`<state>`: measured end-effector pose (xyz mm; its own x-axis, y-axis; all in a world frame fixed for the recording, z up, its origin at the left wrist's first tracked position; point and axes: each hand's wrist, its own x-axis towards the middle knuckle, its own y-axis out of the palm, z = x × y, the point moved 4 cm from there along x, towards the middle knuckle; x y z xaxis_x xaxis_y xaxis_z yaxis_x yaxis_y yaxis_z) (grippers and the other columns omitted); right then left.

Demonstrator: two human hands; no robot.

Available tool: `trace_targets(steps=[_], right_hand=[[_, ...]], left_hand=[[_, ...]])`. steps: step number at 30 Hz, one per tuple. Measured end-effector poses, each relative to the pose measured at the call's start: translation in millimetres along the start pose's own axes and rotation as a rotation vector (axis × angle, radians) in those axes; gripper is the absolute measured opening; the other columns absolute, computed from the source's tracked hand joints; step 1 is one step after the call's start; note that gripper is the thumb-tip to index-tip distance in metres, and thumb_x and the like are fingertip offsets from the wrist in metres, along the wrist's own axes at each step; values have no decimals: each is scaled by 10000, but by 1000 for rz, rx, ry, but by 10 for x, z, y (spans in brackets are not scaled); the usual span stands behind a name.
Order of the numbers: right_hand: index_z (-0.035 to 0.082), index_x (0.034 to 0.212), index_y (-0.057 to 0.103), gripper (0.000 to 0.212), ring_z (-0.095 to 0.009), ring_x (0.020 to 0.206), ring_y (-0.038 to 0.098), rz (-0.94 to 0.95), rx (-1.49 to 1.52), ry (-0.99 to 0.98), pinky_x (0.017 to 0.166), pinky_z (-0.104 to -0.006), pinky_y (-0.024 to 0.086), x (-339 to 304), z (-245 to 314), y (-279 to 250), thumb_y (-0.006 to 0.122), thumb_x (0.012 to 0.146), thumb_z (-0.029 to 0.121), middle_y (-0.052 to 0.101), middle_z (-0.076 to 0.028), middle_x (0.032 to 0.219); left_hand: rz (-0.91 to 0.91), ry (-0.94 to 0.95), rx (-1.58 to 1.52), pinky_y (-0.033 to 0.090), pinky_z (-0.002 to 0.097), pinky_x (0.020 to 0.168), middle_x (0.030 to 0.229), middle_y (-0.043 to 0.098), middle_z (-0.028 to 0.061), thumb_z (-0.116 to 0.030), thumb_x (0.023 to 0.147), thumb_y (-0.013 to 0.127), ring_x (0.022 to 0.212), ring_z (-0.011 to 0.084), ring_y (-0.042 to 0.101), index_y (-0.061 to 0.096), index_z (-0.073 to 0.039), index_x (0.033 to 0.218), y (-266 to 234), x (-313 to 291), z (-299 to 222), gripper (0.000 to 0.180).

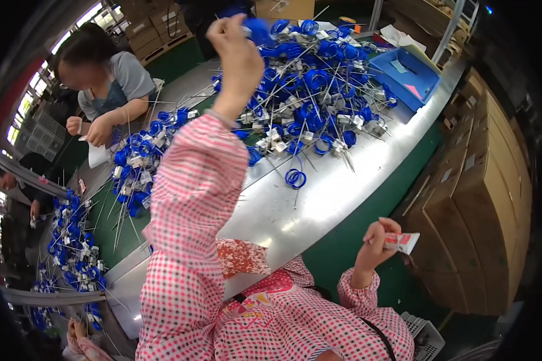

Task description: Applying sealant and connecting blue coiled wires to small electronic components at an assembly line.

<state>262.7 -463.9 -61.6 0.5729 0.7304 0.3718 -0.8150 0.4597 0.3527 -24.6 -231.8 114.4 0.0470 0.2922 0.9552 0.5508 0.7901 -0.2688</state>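
My left hand [237, 57] is raised over the far part of the metal table, its fingers pinched on a blue wire coil [258, 32] blurred by motion. Below and to the right of it lies a large heap of blue wire coils [316, 81] with whitish blocks and thin metal rods. One loose coil [295, 178] sits at the heap's near edge. At the lower right, off the table's edge, my right hand [374, 246] is closed round a small white and red squeeze tube [401, 242].
A blue tray [406, 75] stands at the table's far right. Cardboard boxes [470, 198] are stacked to the right. More coils [141, 162] lie at the left, where a co-worker [111, 84] handles something white. A red-and-white patterned piece [242, 257] lies at the near table edge [295, 225].
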Motion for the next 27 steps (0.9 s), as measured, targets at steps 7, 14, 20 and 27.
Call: trace_targets(steps=[7, 14, 20, 27], right_hand=[[-16, 876, 498, 110, -72, 433, 369, -312, -89, -12, 402, -176, 286, 84, -49, -692, 441, 783, -25, 407, -21, 536], [-6, 865, 486, 111, -78, 437, 364, -328, -87, -31, 414, -187, 294, 290, -80, -601, 433, 777, -49, 417, -37, 531], [-20, 859, 484, 101, -93, 431, 367, -278, -87, -79, 409, -189, 291, 237, -97, -393, 435, 774, -45, 404, -33, 519], [-33, 848, 473, 92, -90, 424, 350, -317, -111, -97, 418, -189, 279, 188, -13, -272, 443, 761, -39, 378, -26, 495]], left_hand=[[437, 185, -171, 413, 356, 838, 1059, 416, 148, 22, 735, 532, 1002, 311, 445, 488, -19, 1149, 142, -1504, -1060, 419], [865, 404, -241, 447, 307, 599, 1079, 488, 39, -73, 688, 547, 758, 193, 495, 548, -40, 1076, 188, -2380, -1573, 389], [783, 374, 486, 353, 466, 887, 1416, 146, -14, -98, 714, 542, 1103, 248, 390, 425, -36, 1246, 843, -2288, -1417, 548], [893, 253, 409, 287, 511, 952, 1413, 181, 16, -68, 732, 529, 1133, 239, 377, 459, -72, 1242, 730, -2325, -1584, 515]])
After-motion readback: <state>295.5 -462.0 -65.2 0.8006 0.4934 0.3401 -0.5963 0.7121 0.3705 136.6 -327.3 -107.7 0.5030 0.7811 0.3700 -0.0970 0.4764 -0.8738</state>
